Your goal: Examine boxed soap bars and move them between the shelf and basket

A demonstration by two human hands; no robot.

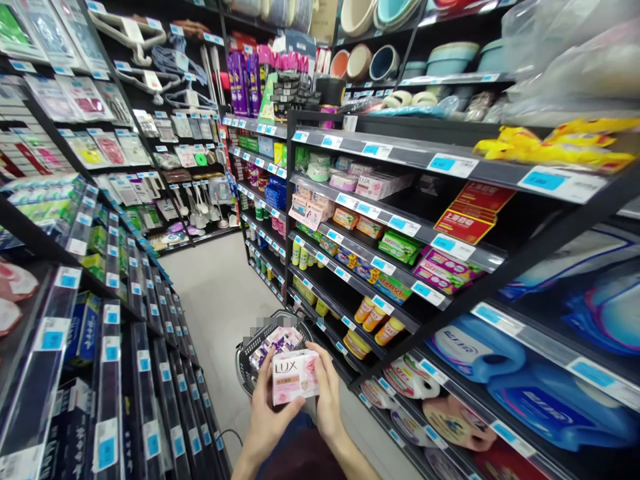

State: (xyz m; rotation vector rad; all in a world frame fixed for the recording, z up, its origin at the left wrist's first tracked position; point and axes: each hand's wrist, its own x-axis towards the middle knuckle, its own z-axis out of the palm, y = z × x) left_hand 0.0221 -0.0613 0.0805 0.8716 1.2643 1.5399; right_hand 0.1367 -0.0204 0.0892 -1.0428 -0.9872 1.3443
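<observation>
The fingers of both hands are closed around a pink-and-white LUX box (296,381): the left hand (270,415) holds its left side with the thumb at the lower front edge, and the right hand (327,399) wraps its right side, fingertips at the upper right corner. The printed front faces back toward the wearer, between the two sets of fingers. Just beyond the fingers and lower down, a black basket (243,369) holds packages (286,338) in white, pink and purple. To the right of the fingers, large blue bottles (543,408) lie on a low shelf. Past the fingertips, ahead and to the right, orange-yellow tubs (375,318) sit on one shelf, with green boxes (399,246) and purple boxes (445,270) higher up, and another LUX pack (383,185) above those. To the left of the fingers runs a rack (145,365) lined with price tags. Well ahead of the fingers, past the grey floor (210,277), hangers (134,33) hang high on the left, with ladles (195,205) below them.
</observation>
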